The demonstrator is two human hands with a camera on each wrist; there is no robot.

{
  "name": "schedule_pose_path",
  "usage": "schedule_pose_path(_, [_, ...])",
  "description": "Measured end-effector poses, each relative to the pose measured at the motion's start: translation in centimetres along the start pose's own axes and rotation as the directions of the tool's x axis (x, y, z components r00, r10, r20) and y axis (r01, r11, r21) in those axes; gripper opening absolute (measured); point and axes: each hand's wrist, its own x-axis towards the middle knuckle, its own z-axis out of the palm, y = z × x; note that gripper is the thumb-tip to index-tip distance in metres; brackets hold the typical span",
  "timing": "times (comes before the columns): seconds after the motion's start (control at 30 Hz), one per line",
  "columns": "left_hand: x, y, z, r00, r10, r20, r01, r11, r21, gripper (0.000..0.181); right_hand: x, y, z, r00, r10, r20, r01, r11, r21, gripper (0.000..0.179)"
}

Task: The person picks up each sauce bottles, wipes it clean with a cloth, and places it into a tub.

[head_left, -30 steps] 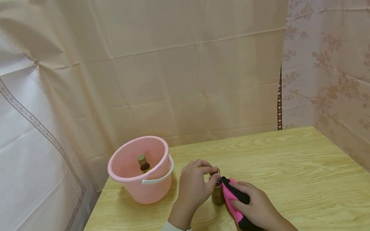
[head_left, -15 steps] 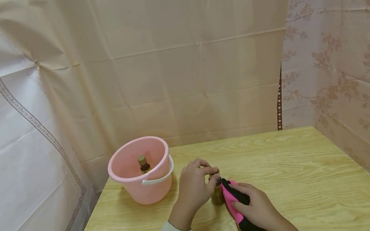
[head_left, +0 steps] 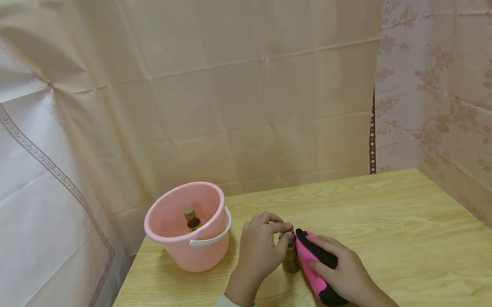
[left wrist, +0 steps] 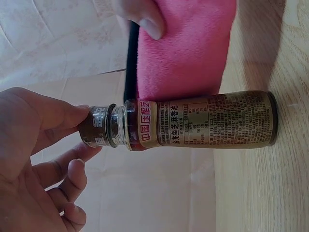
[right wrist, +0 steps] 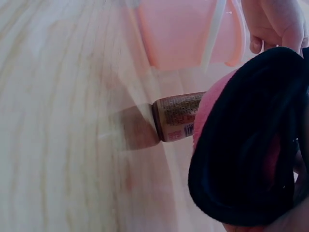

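Note:
A sesame oil bottle (left wrist: 212, 123) with a printed gold-brown label stands upright on the table. My left hand (head_left: 258, 248) pinches its brown cap (left wrist: 98, 126) between thumb and fingers. In my right hand (head_left: 343, 270) is a soft piece of pink plush with black fabric (head_left: 309, 264), gripped with the thumb on the pink side. Its pink face lies along the side of the bottle in the left wrist view. The right wrist view shows a large dark fabric side (right wrist: 241, 140) of it, hiding the bottle's upper part.
A pink bucket (head_left: 198, 250) with a white handle (head_left: 210, 238) stands left of my hands. Inside it is another bottle (head_left: 191, 216) with a brown cap. Curtains (head_left: 259, 79) surround the wooden table (head_left: 415, 235) at the back and sides.
My right hand has moved the pink plush piece slightly up and away from me along the bottle. The left hand keeps its pinch on the cap, nearly still.

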Motion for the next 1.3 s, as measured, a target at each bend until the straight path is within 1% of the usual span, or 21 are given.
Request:
schedule_pose_path(0.1, [-0.1,0.0,0.1,1.000,0.006,0.004,-0.006,1.000,-0.001,0.016,-0.1,0.0,-0.1,1.000,-0.015,-0.019,0.015,1.000,0.022,0.056])
schedule_pose_path(0.3, [-0.2,0.1,0.0,1.000,0.002,0.020,-0.002,1.000,0.003,0.017,-0.3,-0.5,-0.2,0.995,-0.072,-0.069,0.078,0.994,0.078,0.060])
schedule_pose_path(0.5, [-0.1,0.2,0.0,1.000,0.006,0.017,-0.007,1.000,0.011,0.017,-0.3,-0.4,-0.1,0.994,-0.089,-0.067,0.094,0.993,0.075,0.059])
schedule_pose_path(0.7, [-0.1,0.3,0.0,1.000,0.008,0.001,-0.008,1.000,0.015,0.017,0.0,-0.1,0.2,0.997,-0.060,-0.046,0.062,0.997,0.041,0.059])
schedule_pose_path(0.83, [-0.1,0.5,-0.1,1.000,-0.003,-0.012,0.004,1.000,0.016,0.017,0.0,0.3,0.4,1.000,-0.017,-0.003,0.017,1.000,0.007,0.057])
schedule_pose_path(0.97, [-0.2,0.5,-0.1,1.000,-0.013,-0.011,0.013,1.000,0.008,0.018,0.1,0.6,0.5,0.999,0.020,0.030,-0.020,1.000,-0.020,0.057])
schedule_pose_path(1.07, [-0.2,0.5,0.0,1.000,-0.019,-0.008,0.019,1.000,0.009,0.018,0.1,0.6,0.6,0.999,0.034,0.036,-0.033,0.999,-0.029,0.057])
schedule_pose_path(1.3, [-0.1,0.4,0.2,1.000,-0.013,-0.019,0.014,0.999,0.043,0.018,0.1,0.9,0.6,0.998,0.054,0.044,-0.051,0.997,-0.049,0.057])
